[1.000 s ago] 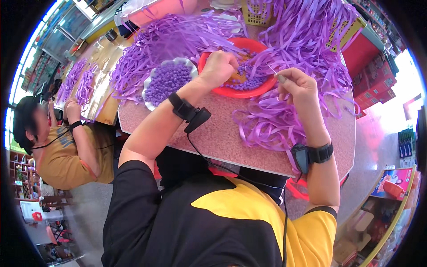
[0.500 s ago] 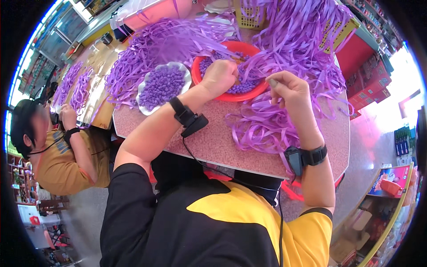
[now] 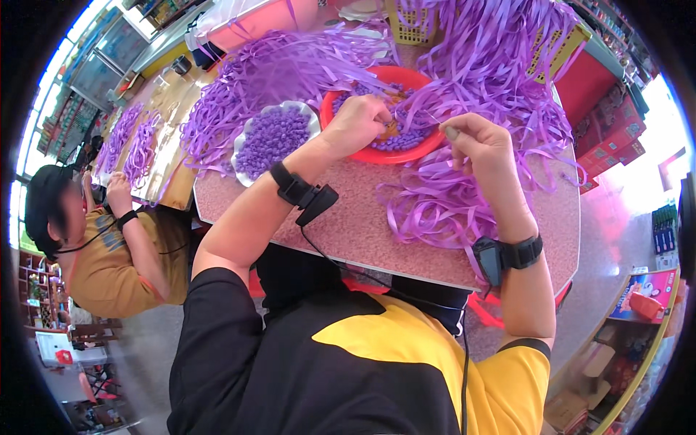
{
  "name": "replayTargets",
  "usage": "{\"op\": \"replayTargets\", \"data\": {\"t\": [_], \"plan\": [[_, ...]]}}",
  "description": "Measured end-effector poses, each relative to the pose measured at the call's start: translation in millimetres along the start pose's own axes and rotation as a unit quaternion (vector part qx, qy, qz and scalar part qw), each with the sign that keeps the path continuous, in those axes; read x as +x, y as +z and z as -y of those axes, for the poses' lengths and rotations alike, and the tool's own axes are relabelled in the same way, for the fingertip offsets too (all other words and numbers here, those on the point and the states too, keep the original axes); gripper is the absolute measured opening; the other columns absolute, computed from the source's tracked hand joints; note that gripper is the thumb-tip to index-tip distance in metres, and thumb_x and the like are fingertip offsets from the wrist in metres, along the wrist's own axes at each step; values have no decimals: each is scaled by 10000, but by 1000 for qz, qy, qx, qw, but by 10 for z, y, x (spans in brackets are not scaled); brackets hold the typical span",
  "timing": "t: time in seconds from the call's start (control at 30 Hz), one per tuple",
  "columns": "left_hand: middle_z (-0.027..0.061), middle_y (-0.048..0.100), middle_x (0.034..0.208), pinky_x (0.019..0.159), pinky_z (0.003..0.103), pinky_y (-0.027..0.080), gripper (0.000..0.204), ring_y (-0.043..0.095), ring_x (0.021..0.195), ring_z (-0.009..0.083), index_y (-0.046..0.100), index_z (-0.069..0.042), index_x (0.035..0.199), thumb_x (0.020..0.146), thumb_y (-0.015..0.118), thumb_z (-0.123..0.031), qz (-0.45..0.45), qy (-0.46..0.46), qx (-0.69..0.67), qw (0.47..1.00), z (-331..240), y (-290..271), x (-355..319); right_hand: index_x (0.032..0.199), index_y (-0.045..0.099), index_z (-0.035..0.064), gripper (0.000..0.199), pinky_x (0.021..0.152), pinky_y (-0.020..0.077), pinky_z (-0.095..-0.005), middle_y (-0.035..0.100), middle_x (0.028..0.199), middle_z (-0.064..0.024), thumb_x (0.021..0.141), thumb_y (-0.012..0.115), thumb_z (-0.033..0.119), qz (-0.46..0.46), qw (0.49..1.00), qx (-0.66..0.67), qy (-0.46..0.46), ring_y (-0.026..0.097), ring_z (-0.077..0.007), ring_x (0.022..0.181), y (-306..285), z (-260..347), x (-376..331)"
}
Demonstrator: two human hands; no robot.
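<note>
Purple round beads (image 3: 272, 141), too many to be counted singly, are held in two vessels at the upper middle of the frame: one white scalloped bowl (image 3: 314, 125) and, to its right, one round red plastic basin (image 3: 395, 157). Over the basin one left hand (image 3: 359, 122) is held, its fingers bent inward and close together; whether anything is gripped cannot be told. One right hand (image 3: 475, 138) is held just beside the basin's right edge, its thumb and forefinger pinched together, and a thin pale needle-like sliver (image 3: 433, 117) is seen at their tips. Two black wrist devices are worn, one on each forearm.

Glossy purple ribbons (image 3: 435, 210) are heaped below the right hand, with two larger masses at the upper middle and upper right of the frame. Two yellow slotted plastic baskets (image 3: 413, 29) and one pink tub (image 3: 257, 23) are seen along the top of the speckled pink tabletop (image 3: 355, 217). At the left, one seated co-worker (image 3: 119, 264) is seen beside two ribbon bundles.

Printed lettering is carried by one pink-and-blue panel (image 3: 641, 296) at the lower right; on the red cartons (image 3: 612, 134) above, print is too small to be read.
</note>
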State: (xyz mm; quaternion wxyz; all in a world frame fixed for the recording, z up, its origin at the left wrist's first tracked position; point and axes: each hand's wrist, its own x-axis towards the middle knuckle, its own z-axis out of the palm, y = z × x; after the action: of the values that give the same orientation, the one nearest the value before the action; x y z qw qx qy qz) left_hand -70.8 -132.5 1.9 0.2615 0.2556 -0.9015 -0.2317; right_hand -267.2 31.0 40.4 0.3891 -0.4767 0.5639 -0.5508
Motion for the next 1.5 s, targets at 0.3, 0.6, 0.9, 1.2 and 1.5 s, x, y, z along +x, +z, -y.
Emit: {"op": "replayTargets", "data": {"t": [0.3, 0.6, 0.9, 1.2, 1.5], "plan": [[179, 658, 848, 725, 392, 521, 108, 657, 793, 339, 697, -11, 828, 728, 657, -19, -25, 36, 74, 996, -47, 116, -13, 968, 700, 56, 118, 440, 329, -170, 556, 621, 46, 933, 652, 158, 8, 1000, 19, 7, 513, -23, 520, 31, -2, 1], [179, 655, 838, 735, 422, 516, 87, 652, 804, 358, 697, -24, 804, 735, 649, -43, -19, 44, 95, 994, -37, 98, -30, 954, 689, 20, 80, 455, 339, -183, 528, 647, 47, 923, 646, 79, 9, 999, 32, 3, 446, -19, 515, 44, 7, -18], [187, 667, 856, 741, 430, 515, 124, 654, 822, 362, 689, -2, 841, 731, 646, -38, -29, 28, 112, 993, 52, 104, -21, 949, 689, 17, 80, 458, 354, -186, 548, 672, 39, 916, 622, 44, 11, 999, 40, 12, 449, -20, 523, 60, 15, -39], [193, 665, 862, 750, 437, 512, 137, 653, 833, 372, 681, -2, 848, 715, 658, -27, -12, 29, 105, 994, 66, 66, 6, 954, 690, 7, 109, 461, 363, -193, 553, 676, 33, 903, 593, 8, 14, 999, 31, 9, 454, -23, 530, 54, 44, -43], [189, 656, 845, 737, 434, 505, 131, 646, 817, 362, 679, -1, 843, 718, 654, -33, -26, 28, 118, 992, 138, 107, 5, 994, 689, 43, 126, 472, 347, -175, 562, 653, 38, 936, 640, 143, 29, 999, -6, 11, 499, -26, 536, 38, -16, -20]]}}
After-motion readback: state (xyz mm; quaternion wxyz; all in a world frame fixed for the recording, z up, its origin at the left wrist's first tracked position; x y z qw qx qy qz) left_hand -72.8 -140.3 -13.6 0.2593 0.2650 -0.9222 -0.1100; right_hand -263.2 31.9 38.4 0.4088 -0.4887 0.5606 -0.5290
